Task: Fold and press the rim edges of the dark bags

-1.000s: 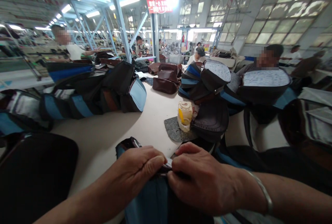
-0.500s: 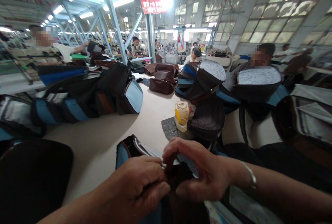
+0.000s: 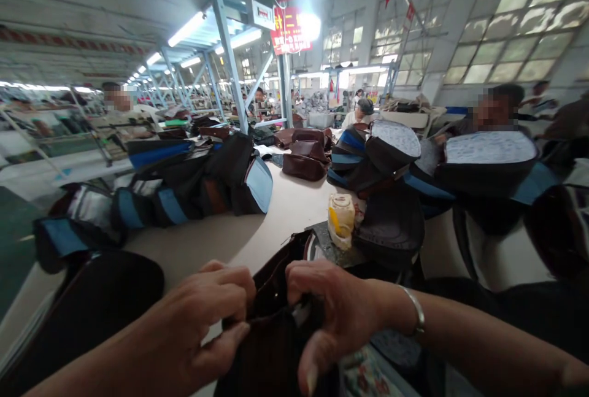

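A dark bag [image 3: 264,357] with a brown-edged opening stands before me at the near table edge. My left hand [image 3: 207,314] pinches its rim between thumb and curled fingers, on the left side. On the right side my right hand [image 3: 338,314], with a silver bracelet at the wrist, curls its fingers over the rim into the opening. Its thumb lies lower, against the bag's outside. A small pale strip shows by those fingers; I cannot make out what it is. The inside of the bag is mostly dark.
A glue-smeared pale container [image 3: 341,219] with yellow on it stands on a dark mat [image 3: 317,231]. Black-and-blue bags [image 3: 175,204] line the left; more bags [image 3: 391,142] are piled right. Brown bags [image 3: 304,161] lie farther back on the white table [image 3: 294,200]. Co-workers sit beyond.
The bag's opening has turned, showing its brown inner edge instead of the blue side. My left hand has shifted left, apart from the right. The view has swung left and up.
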A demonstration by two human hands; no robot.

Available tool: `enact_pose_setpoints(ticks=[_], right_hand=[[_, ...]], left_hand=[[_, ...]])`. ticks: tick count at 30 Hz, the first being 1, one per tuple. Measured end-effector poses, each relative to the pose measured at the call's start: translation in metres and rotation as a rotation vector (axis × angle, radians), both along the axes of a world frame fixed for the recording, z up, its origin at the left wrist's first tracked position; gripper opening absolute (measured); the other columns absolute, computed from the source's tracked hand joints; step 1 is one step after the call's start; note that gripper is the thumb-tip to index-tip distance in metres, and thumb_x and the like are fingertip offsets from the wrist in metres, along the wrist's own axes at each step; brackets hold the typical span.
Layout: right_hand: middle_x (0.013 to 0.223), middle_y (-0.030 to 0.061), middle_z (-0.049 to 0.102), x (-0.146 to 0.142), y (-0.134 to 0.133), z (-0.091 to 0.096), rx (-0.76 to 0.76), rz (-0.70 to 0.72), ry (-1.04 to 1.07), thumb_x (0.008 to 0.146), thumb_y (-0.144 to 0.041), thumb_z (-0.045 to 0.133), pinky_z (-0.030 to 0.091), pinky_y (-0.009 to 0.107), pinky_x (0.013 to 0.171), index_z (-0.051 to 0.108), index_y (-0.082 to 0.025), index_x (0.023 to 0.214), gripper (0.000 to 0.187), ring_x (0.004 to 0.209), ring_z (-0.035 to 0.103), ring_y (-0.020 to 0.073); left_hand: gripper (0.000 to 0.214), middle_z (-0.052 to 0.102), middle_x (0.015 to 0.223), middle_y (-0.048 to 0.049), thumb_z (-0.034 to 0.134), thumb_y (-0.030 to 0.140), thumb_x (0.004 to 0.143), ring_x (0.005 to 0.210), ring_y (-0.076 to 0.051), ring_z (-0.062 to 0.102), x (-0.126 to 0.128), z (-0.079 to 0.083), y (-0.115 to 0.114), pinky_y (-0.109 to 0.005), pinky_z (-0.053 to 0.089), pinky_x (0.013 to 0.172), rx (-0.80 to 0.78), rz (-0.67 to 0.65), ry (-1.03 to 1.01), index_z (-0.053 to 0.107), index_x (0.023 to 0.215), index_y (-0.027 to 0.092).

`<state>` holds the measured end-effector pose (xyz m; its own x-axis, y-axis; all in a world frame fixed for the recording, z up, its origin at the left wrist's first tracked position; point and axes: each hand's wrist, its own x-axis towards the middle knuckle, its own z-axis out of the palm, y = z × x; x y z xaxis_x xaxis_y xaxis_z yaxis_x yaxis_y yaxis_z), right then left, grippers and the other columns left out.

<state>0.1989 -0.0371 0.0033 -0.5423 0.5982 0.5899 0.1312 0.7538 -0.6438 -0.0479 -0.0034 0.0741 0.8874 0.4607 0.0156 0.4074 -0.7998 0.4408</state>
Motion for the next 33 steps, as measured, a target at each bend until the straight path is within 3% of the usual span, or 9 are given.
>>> enact_pose_setpoints(ticks=[3, 6, 8, 12, 17, 24, 33], right_hand=[[0.074, -0.0038, 0.051, -0.004, -0.006, -0.007, -0.113, 0.114, 0.054, 0.079, -0.066, 0.077, 0.038, 0.023, 0.06, 0.05, -0.019, 0.08, 0.055, 0.064, 0.045, 0.0089], [0.076, -0.0044, 0.052, -0.008, -0.008, -0.01, -0.165, 0.184, 0.108, 0.079, -0.051, 0.083, 0.038, 0.02, 0.058, 0.053, -0.017, 0.083, 0.046, 0.063, 0.045, 0.0072], [0.076, -0.0048, 0.053, -0.01, -0.007, -0.012, -0.183, 0.185, 0.135, 0.076, -0.046, 0.087, 0.038, 0.018, 0.058, 0.054, -0.017, 0.083, 0.045, 0.062, 0.045, 0.0063], [0.079, -0.0038, 0.056, -0.011, -0.004, -0.017, -0.188, 0.194, 0.175, 0.069, -0.041, 0.092, 0.041, 0.018, 0.061, 0.057, -0.016, 0.084, 0.046, 0.067, 0.049, 0.0074], [0.077, -0.0044, 0.056, -0.007, -0.004, -0.018, -0.307, 0.226, 0.17, 0.068, -0.042, 0.093, 0.04, 0.017, 0.058, 0.057, -0.016, 0.083, 0.046, 0.063, 0.047, 0.007], [0.083, 0.0004, 0.056, 0.003, -0.008, -0.004, -0.431, 0.238, 0.066, 0.093, -0.036, 0.07, 0.043, 0.023, 0.068, 0.06, -0.013, 0.09, 0.025, 0.073, 0.05, 0.0108], [0.084, 0.0051, 0.058, -0.002, -0.01, -0.001, -0.01, 0.062, 0.014, 0.098, -0.026, 0.056, 0.046, 0.028, 0.073, 0.056, -0.017, 0.089, 0.013, 0.077, 0.054, 0.0149]], left_hand=[[0.01, 0.063, 0.086, 0.0031, 0.056, 0.013, 0.08, 0.084, -0.017, 0.058, -0.007, -0.006, -0.005, -0.027, 0.04, 0.08, -0.126, 0.127, 0.049, 0.056, 0.078, 0.022], [0.031, 0.067, 0.098, 0.0049, 0.06, 0.014, 0.077, 0.094, -0.018, 0.06, -0.007, -0.004, -0.017, -0.024, 0.043, 0.083, -0.256, 0.223, 0.042, 0.066, 0.103, 0.029], [0.032, 0.069, 0.107, 0.0043, 0.063, 0.023, 0.081, 0.101, -0.02, 0.061, -0.002, -0.001, -0.025, -0.025, 0.044, 0.087, -0.315, 0.261, 0.0, 0.068, 0.111, 0.031], [0.019, 0.069, 0.088, 0.0016, 0.069, 0.042, 0.084, 0.084, -0.02, 0.061, 0.011, -0.002, -0.031, -0.027, 0.043, 0.07, -0.426, 0.327, 0.0, 0.073, 0.09, 0.024], [0.009, 0.068, 0.083, 0.0034, 0.064, 0.025, 0.085, 0.08, -0.017, 0.061, 0.018, -0.008, -0.027, -0.025, 0.043, 0.068, -0.522, 0.281, -0.047, 0.073, 0.082, 0.022], [0.013, 0.065, 0.077, 0.0042, 0.059, 0.019, 0.081, 0.074, -0.015, 0.06, 0.02, -0.014, -0.03, -0.024, 0.043, 0.065, -0.497, 0.355, -0.057, 0.071, 0.077, 0.02], [0.021, 0.068, 0.076, 0.0017, 0.059, 0.036, 0.082, 0.075, -0.019, 0.063, 0.03, -0.013, -0.026, -0.028, 0.042, 0.066, -0.406, 0.397, 0.013, 0.074, 0.078, 0.021]])
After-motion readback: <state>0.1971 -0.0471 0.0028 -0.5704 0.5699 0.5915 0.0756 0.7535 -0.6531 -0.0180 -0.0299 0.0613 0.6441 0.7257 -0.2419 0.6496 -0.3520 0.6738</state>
